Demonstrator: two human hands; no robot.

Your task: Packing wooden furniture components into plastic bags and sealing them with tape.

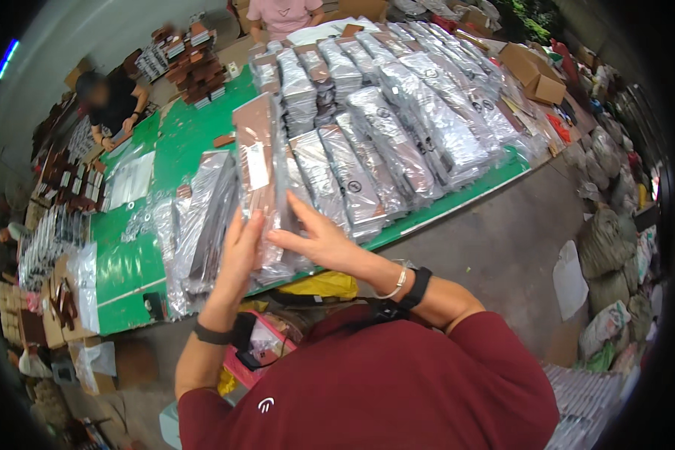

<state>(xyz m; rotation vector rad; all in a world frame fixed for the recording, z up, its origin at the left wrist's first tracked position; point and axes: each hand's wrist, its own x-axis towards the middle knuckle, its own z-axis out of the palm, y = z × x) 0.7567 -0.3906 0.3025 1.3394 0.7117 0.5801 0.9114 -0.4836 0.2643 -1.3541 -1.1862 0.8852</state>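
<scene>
The left hand [238,251] and right hand [316,238] press a stack of clear-wrapped brown packs [261,176] between them, held upright above the near edge of the green table [169,161]. The left fingers lie flat along the stack's left face; the right fingers spread open against its right side, thumb toward the front. Rows of silvery wrapped packs [397,127] cover the table beyond the stack, and loose clear bags [195,217] lie just left of it.
</scene>
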